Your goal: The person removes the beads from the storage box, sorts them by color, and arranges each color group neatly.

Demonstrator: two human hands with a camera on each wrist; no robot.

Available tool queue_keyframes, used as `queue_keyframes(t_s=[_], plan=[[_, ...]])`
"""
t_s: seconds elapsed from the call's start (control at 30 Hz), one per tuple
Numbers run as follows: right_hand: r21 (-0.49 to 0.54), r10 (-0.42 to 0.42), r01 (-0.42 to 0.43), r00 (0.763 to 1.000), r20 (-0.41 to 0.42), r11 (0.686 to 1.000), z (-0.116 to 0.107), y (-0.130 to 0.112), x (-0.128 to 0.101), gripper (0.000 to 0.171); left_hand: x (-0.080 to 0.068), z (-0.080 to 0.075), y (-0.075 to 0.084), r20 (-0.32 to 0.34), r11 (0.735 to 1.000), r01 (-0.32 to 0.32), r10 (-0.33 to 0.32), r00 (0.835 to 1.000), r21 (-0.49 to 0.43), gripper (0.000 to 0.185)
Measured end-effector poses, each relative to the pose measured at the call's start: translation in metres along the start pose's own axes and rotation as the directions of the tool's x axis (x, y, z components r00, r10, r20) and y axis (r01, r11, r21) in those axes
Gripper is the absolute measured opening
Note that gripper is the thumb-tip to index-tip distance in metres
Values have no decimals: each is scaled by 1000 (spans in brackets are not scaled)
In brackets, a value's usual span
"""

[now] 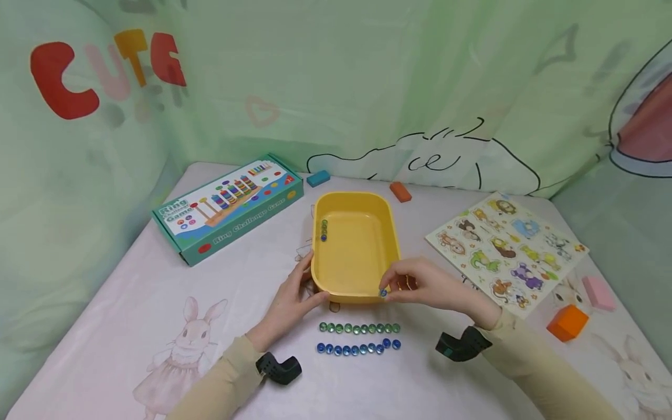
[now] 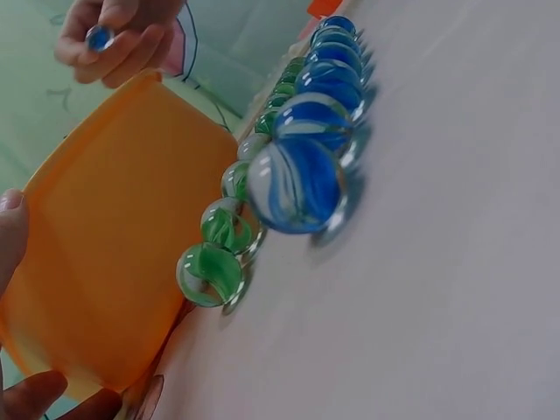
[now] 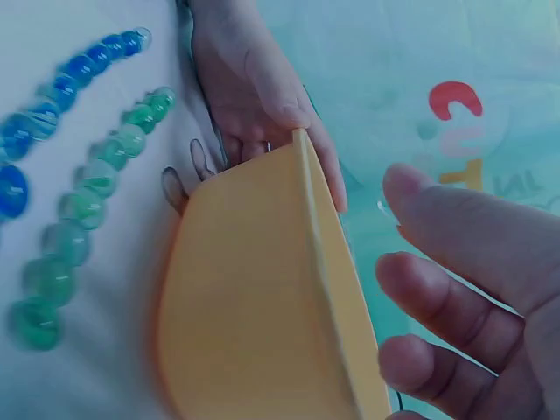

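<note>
A yellow tray (image 1: 389, 233) sits mid-table. Left of it lies a game box (image 1: 228, 205). The left hand (image 1: 291, 298) grips the tray's near left corner. In front of the tray run 2 rows of marbles (image 1: 359, 338), green then blue. The right hand (image 1: 431, 286) pinches a blue marble (image 1: 384, 293) at the tray's near right rim. Right of the tray lies an animal puzzle (image 1: 506, 251).

yellow tub (image 3: 254, 297) edge-on | left hand (image 3: 254, 96) on its far rim | blue marbles (image 3: 52, 96), green marbles (image 3: 87, 201) in rows | right fingers (image 3: 464, 306) near
</note>
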State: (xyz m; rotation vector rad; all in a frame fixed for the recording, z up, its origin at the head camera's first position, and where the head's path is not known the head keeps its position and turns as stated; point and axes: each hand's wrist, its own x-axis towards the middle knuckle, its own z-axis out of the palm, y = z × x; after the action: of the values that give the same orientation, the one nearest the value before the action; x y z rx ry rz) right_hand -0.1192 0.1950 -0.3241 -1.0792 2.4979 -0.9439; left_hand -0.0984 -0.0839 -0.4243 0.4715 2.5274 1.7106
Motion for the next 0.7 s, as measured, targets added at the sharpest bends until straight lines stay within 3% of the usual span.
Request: queue_keyframes(t_s=[0.2, 0.33, 0.53, 0.7], plan=[[47, -62, 66, 995, -74, 997, 6, 10, -26, 10, 1, 0, -1, 5, 1000, -2, 2, 1000, -6, 84], [72, -70, 73, 996, -54, 995, 13, 17, -37, 12, 1, -1, -2, 6, 1000, -4, 4, 1000, -13, 84], [84, 49, -50, 999, 15, 995, 26, 25, -48, 13, 1, 0, -1, 12, 1000, -2, 3, 1000, -19, 84], [75, 155, -160, 986, 64, 984, 32, 31, -51, 15, 1, 0, -1, 9, 1000, -15, 15, 1000, -8, 84]])
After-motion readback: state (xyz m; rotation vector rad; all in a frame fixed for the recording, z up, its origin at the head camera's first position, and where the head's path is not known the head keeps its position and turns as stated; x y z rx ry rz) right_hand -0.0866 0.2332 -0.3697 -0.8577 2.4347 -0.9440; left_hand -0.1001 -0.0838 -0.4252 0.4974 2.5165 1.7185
